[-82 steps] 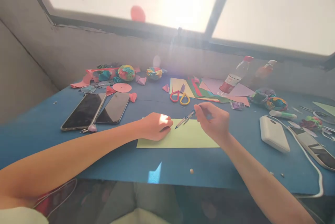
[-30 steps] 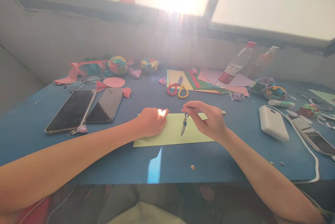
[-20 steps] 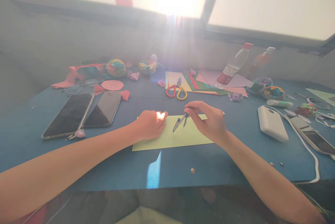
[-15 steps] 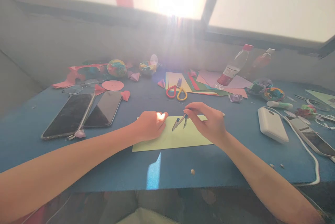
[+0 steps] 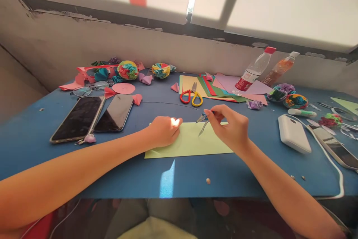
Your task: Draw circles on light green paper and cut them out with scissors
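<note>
Your left hand (image 5: 163,131) rests as a loose fist on the left part of the light green sheet (image 5: 190,145), its fingers curled in and pressing the paper down; it grips nothing. The sheet lies flat on the blue bench (image 5: 33,138), near the front edge, in the middle between your arms. Your right hand (image 5: 231,127) is above the right part of the sheet and holds a small drawing compass (image 5: 202,122) by its top, with the thumb and first fingers pinched closed around it. The two legs of the compass are spread, and one point is on or just above the paper; I cannot tell which. Behind the sheet lie scissors (image 5: 191,96) with one red and one yellow handle, on a stack of coloured papers (image 5: 220,89). Two dark phones (image 5: 95,116) lie side by side at the left. A clear bottle (image 5: 253,72) with a red cap and a red label stands at the right back, but the writing on the label is too small to read. A white power bank (image 5: 294,133) lies at the right.
</note>
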{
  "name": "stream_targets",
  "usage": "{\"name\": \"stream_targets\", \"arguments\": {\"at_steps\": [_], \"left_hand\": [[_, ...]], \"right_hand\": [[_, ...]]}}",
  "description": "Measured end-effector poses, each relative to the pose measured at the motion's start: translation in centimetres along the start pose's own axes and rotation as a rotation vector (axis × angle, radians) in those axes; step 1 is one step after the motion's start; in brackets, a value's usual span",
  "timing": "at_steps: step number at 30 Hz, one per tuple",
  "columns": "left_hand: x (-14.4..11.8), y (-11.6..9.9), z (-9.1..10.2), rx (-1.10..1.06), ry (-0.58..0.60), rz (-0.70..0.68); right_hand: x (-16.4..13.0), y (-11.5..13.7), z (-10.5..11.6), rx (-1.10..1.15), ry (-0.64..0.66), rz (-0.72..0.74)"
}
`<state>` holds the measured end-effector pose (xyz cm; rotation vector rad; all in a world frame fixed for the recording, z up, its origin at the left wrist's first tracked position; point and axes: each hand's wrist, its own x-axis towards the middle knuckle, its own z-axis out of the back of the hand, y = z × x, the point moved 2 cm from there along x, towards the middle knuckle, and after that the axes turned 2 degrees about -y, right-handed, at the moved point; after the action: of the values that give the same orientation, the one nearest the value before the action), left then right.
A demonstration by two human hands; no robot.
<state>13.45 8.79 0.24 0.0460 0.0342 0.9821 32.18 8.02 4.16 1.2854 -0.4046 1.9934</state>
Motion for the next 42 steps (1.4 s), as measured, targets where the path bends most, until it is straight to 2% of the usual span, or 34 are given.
{"name": "stream_targets", "arguments": {"at_steps": [10, 21, 25, 37, 42], "left_hand": [[0.0, 0.1, 0.0, -0.03, 0.011, 0.007], [-0.1, 0.1, -0.6, -0.031, -0.085, 0.02], [-0.3, 0.1, -0.8, -0.01, -0.126, 0.034], [-0.3, 0.0, -0.7, -0.067, -0.131, 0.073], [-0.3, 0.0, -0.6, -0.057, -0.127, 0.083]], "right_hand": [[-0.2, -0.4, -0.3, -0.03, 0.022, -0.087], [-0.3, 0.3, -1.2, 0.033, 0.028, -0.13], [-0.4, 0.6, -1.6, 0.113, 0.069, -0.157], [-0.4, 0.6, -1.8, 0.274, 0.189, -0.182], [-0.1, 0.8, -1.4, 0.366, 0.254, -0.102]]}}
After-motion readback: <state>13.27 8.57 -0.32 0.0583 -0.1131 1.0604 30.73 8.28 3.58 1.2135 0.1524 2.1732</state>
